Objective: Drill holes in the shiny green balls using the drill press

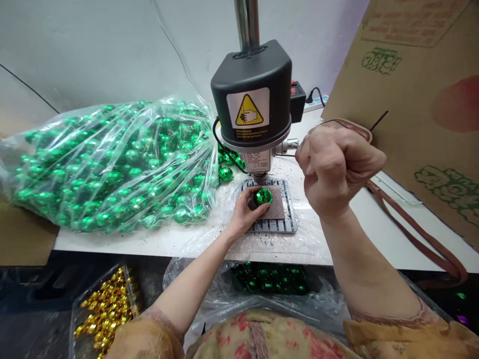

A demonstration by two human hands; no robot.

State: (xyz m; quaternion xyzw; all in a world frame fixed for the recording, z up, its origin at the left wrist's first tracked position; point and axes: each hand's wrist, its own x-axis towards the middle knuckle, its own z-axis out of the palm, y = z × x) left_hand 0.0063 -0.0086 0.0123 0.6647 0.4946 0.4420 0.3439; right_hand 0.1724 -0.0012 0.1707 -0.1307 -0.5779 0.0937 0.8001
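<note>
My left hand (247, 209) pinches a shiny green bauble (264, 196) between thumb and fingers. The bauble sits on a brown pad (277, 205) over the slotted metal base (291, 219) of a small black drill press (250, 94). Right above the bauble is the chuck (259, 176); whether they touch, I cannot tell. My right hand (333, 164) is raised in a fist at the machine's right side. The press's silver lever hub (287, 145) runs toward it, and the grip inside the fist is hidden. Dark shavings speckle the base.
A clear bag of green baubles (119, 169) fills the table's left side, with a loose bauble (226, 173) beside it. Cardboard (419, 99) stands at right above a brown strap (419, 234). Below are a bin of gold baubles (108, 309) and a plastic-lined heap of green ones (269, 279).
</note>
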